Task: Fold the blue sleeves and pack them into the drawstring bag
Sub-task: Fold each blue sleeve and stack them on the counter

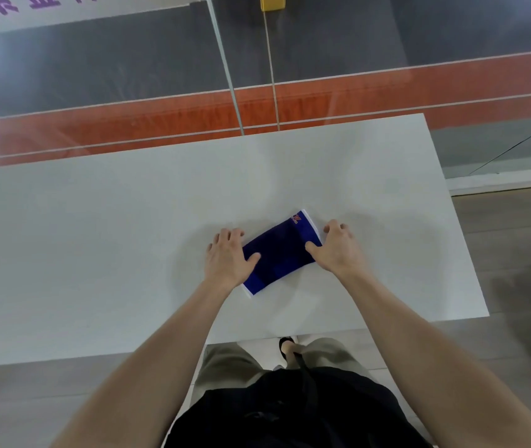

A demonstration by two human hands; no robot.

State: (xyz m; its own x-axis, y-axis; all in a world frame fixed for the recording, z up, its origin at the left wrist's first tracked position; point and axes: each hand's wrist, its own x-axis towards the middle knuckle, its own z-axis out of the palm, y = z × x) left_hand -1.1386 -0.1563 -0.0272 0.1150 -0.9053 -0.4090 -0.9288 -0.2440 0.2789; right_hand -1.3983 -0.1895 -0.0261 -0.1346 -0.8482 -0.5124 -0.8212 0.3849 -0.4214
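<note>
Forearms [167,350] reached over the desk [96,237], left grip [228,257] and right grip [335,247] pinching opposite edges of the blue sleeve [277,253], apparently to square its fold.

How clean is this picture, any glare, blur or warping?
Head view: soft even light, faint shadows on the table around the left hand and right hand; hazy reflections on the glass wall behind; wide-angle lens stretches the forearms toward the corners; blue sleeve sharp, floor at the right edge smeared.

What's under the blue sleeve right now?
Only the white table shows around the sleeve. The left hand and right hand hold its ends, thumbs on top. Anything beneath, a second sleeve included, is covered.
</note>
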